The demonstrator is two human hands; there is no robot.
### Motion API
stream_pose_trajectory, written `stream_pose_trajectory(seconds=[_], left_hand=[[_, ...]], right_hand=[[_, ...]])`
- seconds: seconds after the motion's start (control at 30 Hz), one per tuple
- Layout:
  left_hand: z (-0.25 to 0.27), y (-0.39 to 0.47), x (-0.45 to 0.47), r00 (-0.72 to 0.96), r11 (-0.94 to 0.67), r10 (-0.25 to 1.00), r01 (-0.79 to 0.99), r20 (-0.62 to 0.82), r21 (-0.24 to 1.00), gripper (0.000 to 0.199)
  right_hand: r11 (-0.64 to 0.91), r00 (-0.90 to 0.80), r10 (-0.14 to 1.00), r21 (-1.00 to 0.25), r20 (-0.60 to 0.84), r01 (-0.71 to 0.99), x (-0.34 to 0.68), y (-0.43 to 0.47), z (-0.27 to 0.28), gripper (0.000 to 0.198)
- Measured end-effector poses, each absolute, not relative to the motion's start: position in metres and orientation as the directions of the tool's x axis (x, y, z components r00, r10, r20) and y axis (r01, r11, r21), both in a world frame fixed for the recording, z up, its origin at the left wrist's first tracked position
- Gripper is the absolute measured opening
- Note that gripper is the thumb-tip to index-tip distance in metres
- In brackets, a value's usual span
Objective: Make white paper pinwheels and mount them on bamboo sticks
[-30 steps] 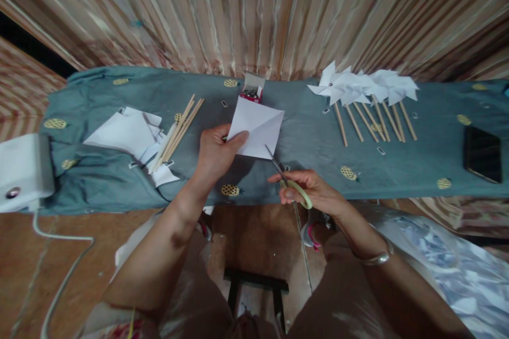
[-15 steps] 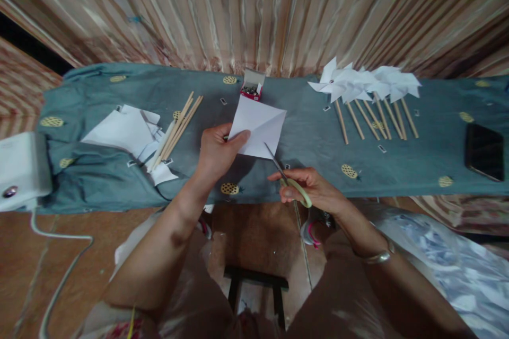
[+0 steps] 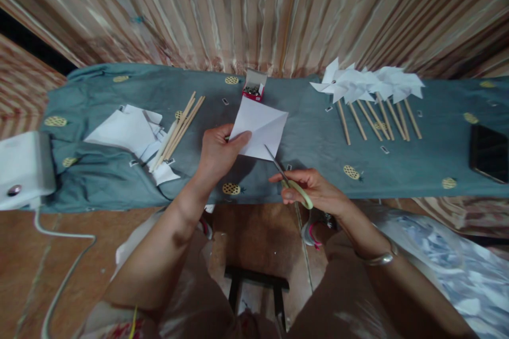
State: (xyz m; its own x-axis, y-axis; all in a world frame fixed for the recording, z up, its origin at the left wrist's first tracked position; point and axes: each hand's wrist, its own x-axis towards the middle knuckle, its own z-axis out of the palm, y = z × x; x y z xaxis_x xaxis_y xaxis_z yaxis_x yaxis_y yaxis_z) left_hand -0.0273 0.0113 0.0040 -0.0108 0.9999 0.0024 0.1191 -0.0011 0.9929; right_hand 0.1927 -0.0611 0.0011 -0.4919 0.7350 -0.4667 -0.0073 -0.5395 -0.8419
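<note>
A square sheet of white paper (image 3: 264,122) with diagonal creases is pinched at its left side by my left hand (image 3: 222,149), thumb on top. My right hand (image 3: 308,189) grips the light-green handles of a pair of scissors (image 3: 299,193). Their blades lie at the sheet's lower right corner, pointing in toward its middle. Just behind the paper stands a small red box (image 3: 253,90) with its lid up and small metal pieces inside.
Paper pinwheels (image 3: 368,85) on wooden sticks lie at the back right, near a dark phone (image 3: 489,152). Left are loose wooden sticks (image 3: 181,130), paper pieces (image 3: 125,130) and a white device (image 3: 26,169) with a cable. A green patterned cloth (image 3: 318,132) covers the table.
The whole view has shifted very slightly, so things appear a little further right. Both hands, the paper and the scissors keep almost the same position to each other.
</note>
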Motion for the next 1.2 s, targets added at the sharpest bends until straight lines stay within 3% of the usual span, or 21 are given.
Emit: stream_pose_trajectory(seconds=[0.53, 0.8, 1.2], left_hand=[[0.0062, 0.0104, -0.0286, -0.006, -0.008, 1.0, 0.173, 0.01, 0.985, 0.024], [0.0073, 0.0054, -0.021, 0.016, 0.069, 0.997, 0.106, -0.071, 0.992, 0.023], [0.0035, 0.0061, -0.0214, 0.011, 0.063, 0.998, 0.088, -0.064, 0.994, 0.029]], right_hand=[[-0.537, -0.453, 0.738, -0.842, -0.5, 0.056, 0.1909, -0.0611, -0.0061, 0.049], [-0.516, -0.454, 0.754, -0.856, -0.474, 0.035, 0.1896, -0.0619, -0.0006, 0.047], [-0.512, -0.426, 0.773, -0.859, -0.47, 0.017, 0.1887, -0.0625, -0.0076, 0.047]])
